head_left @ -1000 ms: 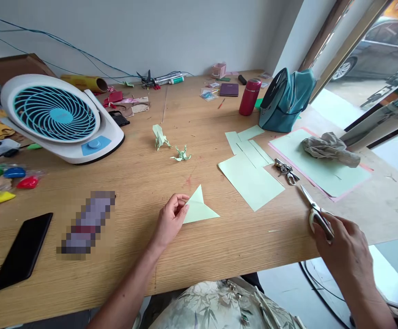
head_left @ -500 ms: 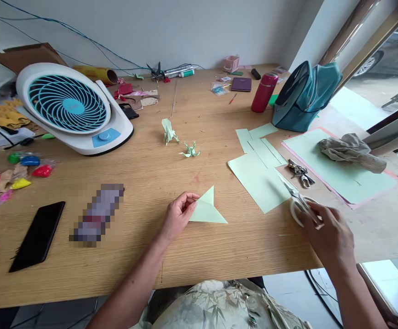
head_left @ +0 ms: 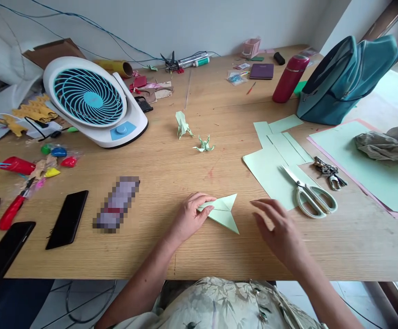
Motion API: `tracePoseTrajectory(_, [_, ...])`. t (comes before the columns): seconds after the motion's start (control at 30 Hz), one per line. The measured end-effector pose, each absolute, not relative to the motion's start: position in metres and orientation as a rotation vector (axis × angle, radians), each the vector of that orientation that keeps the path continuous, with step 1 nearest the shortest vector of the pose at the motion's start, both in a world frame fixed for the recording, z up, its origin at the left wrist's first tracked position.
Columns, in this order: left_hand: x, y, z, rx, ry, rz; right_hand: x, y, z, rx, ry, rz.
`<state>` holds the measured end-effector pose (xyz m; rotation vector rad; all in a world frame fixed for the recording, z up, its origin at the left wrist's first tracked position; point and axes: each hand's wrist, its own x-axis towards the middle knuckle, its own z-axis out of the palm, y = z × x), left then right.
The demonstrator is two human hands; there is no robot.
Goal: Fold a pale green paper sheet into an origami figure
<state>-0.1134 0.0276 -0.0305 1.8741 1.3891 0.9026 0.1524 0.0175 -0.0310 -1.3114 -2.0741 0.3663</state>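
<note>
My left hand [head_left: 189, 217] pinches the left corner of a folded light green paper triangle [head_left: 223, 211] lying on the wooden table [head_left: 192, 256]. My right hand [head_left: 281, 230] hovers empty just to the right of the paper, fingers spread and reaching toward it. White-handled scissors [head_left: 309, 193] lie on a light green sheet [head_left: 271, 171] a little beyond my right hand. Two small folded green paper figures [head_left: 182, 124] [head_left: 204, 144] stand farther back on the table.
A white and blue fan [head_left: 92, 100] stands at the back left. A black phone [head_left: 67, 219], red-handled tools and coloured clips lie at the left. A red bottle [head_left: 289, 78], teal bag [head_left: 346, 75], keys [head_left: 329, 172], grey cloth [head_left: 389, 144] and large green sheets fill the right.
My right hand set the scissors down on the green sheet and moved left toward the folded paper. The folded triangle has been turned under my left hand. The view shifted left.
</note>
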Motion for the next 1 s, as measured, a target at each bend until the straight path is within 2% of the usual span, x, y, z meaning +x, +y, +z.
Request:
tracePoseTrajectory(0.17, [-0.119, 0.016, -0.027, 2.087, 1.430, 0.775, 0.109, 0.017, -0.033, -1.116, -2.246, 0.449])
tracePoseTrajectory(0.37, [-0.134, 0.003, -0.029, 2.197, 1.567, 0.646, 0.112, 0.018, -0.044, -1.124, -2.217, 0.436])
tracePoseTrajectory(0.67, [-0.135, 0.009, -0.030, 2.357, 1.685, 0.665, 0.113, 0.015, -0.053, -1.119, -2.241, 0.395])
tracePoseTrajectory(0.8, [-0.134, 0.013, -0.025, 2.146, 1.635, 0.793, 0.113, 0.014, -0.055, -1.131, -2.261, 0.373])
tracePoseTrajectory(1.0, [-0.120, 0.017, -0.021, 1.424, 1.480, 0.983, 0.110, 0.009, -0.051, -1.147, -2.280, 0.352])
